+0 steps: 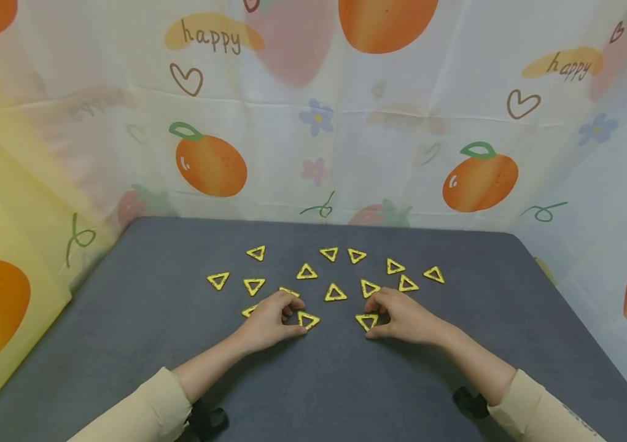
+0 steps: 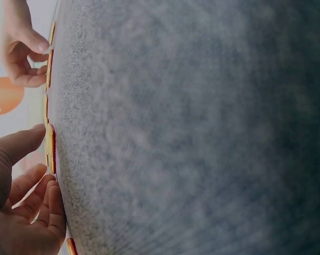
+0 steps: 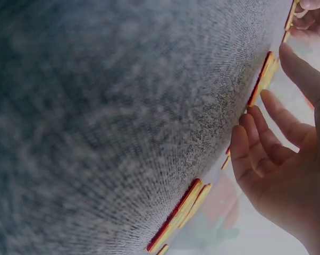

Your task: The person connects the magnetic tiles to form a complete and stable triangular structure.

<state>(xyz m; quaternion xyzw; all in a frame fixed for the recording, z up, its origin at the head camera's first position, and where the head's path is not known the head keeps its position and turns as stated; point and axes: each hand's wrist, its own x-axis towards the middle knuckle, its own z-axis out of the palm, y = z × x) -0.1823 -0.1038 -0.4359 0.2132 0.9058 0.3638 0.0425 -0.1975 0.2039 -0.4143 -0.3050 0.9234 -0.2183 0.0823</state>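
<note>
Many small yellow triangular frames lie on a dark grey table. My left hand pinches one triangle frame between thumb and fingers, at the near middle of the group. In the left wrist view that triangle frame shows edge-on, thumb at one end and fingertips at the other. To the right, my right hand holds a second triangle frame by its side. The right wrist view shows this triangle frame with a red underside, between thumb and index finger. Both pieces are at table level, with a gap between them.
Behind the hands, several more triangle frames lie scattered, some pointing up, some down. One triangle is partly covered by the left hand. A patterned cloth with oranges and hearts hangs beyond the table.
</note>
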